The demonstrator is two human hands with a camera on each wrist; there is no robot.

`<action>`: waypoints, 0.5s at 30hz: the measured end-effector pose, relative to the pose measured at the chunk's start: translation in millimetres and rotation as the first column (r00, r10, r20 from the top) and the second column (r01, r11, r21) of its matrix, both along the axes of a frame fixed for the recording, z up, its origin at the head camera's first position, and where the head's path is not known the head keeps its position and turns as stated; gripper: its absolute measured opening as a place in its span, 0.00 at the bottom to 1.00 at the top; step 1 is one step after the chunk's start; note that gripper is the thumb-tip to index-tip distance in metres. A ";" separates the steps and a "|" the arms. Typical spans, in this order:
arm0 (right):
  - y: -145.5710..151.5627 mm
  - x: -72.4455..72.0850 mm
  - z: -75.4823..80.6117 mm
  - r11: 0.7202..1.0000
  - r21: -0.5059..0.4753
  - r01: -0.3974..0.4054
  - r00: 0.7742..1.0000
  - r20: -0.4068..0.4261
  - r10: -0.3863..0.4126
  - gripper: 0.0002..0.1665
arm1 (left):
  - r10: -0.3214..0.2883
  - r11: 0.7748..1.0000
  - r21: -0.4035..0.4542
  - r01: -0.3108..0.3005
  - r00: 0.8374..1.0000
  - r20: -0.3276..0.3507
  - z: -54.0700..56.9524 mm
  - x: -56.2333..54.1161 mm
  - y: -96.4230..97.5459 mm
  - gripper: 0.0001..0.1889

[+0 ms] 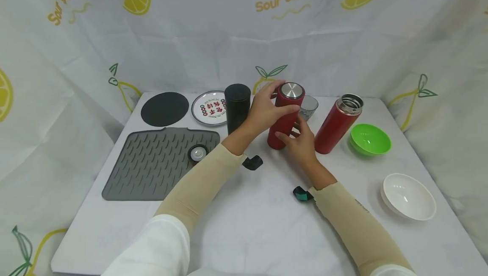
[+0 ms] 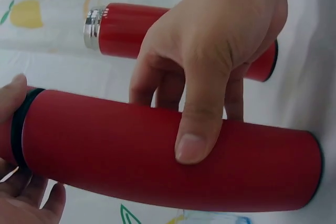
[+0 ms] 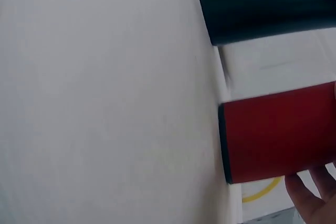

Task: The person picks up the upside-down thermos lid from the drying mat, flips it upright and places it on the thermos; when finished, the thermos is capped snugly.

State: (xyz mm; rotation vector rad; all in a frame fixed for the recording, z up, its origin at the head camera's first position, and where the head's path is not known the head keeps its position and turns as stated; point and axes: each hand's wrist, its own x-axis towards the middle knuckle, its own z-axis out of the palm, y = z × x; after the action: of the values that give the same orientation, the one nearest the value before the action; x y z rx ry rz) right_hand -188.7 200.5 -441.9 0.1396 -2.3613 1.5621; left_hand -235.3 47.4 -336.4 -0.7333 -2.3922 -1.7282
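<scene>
A red thermos flask (image 1: 281,129) with a steel-topped lid (image 1: 292,90) stands upright at the middle of the table. My left hand (image 1: 265,108) grips it at the lid, thumb across the front and fingers behind; in the left wrist view those fingers (image 2: 11,97) wrap the dark ring under the lid. Lower down, my right hand (image 1: 303,144) holds the body, its thumb (image 2: 197,142) lying along the red side. A second red flask (image 1: 335,129) stands lidless to the right, its steel mouth showing. To the left is a black flask (image 1: 237,108), partly hidden by my left arm.
A round cap (image 1: 198,153) sits on the grey ridged mat (image 1: 131,178). Behind lie a black round mat (image 1: 164,109) and a printed plate (image 1: 209,119). A glass (image 1: 309,105) is behind the held flask. Green (image 1: 370,139) and white (image 1: 408,197) bowls stand at right.
</scene>
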 end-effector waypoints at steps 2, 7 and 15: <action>4.9 -1.5 0.6 1.000 0.015 -0.023 1.000 0.008 0.023 0.47 | -0.025 1.000 0.002 0.025 1.000 0.018 -1.2 -2.2 -0.7 0.40; 11.1 -4.9 -0.2 0.997 0.001 -0.073 0.997 0.028 0.072 0.48 | -0.093 0.992 0.084 0.089 0.994 0.051 -8.2 -5.4 -5.1 0.42; 16.6 -6.0 4.7 0.989 0.096 -0.109 0.994 -0.007 0.110 0.45 | -0.029 0.990 0.132 0.038 0.997 -0.066 -17.3 14.9 -0.5 0.42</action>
State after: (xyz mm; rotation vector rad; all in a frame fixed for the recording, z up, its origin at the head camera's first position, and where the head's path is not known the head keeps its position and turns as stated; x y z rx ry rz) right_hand -194.7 217.2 -437.2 0.3042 -2.4576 1.4915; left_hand -220.3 46.9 -353.7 -0.8011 -2.2103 -1.8274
